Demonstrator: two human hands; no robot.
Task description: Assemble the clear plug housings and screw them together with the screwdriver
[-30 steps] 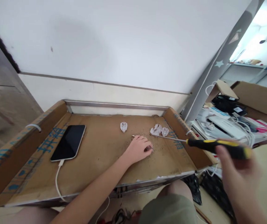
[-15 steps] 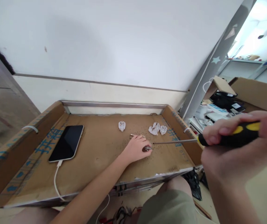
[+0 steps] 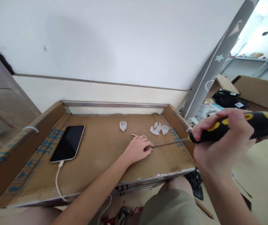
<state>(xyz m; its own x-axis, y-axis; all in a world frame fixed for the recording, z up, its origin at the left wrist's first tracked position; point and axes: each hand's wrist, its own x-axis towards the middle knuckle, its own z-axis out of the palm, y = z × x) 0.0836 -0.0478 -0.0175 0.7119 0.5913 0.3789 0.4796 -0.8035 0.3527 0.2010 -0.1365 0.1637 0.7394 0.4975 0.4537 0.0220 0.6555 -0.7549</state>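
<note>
My left hand rests on the cardboard, its fingers curled round a small plug piece, mostly hidden. My right hand grips the black and yellow handle of a screwdriver. Its long shaft points left, with the tip at the piece between my left fingers. Just behind the left hand lies a thin pale stick-like piece, partly covered. A clear plug piece with metal pins sits farther back, and several similar plug pieces are grouped to its right.
Cardboard lines the work surface, with raised side walls left and right. A phone with a white charging cable lies at the left. Dark crumbs are scattered around the left hand. Cardboard boxes and clutter stand at the right.
My right hand has moved left and tilted the screwdriver, its handle end now higher. The tip has come against the piece in my left hand, which has stayed put.
</note>
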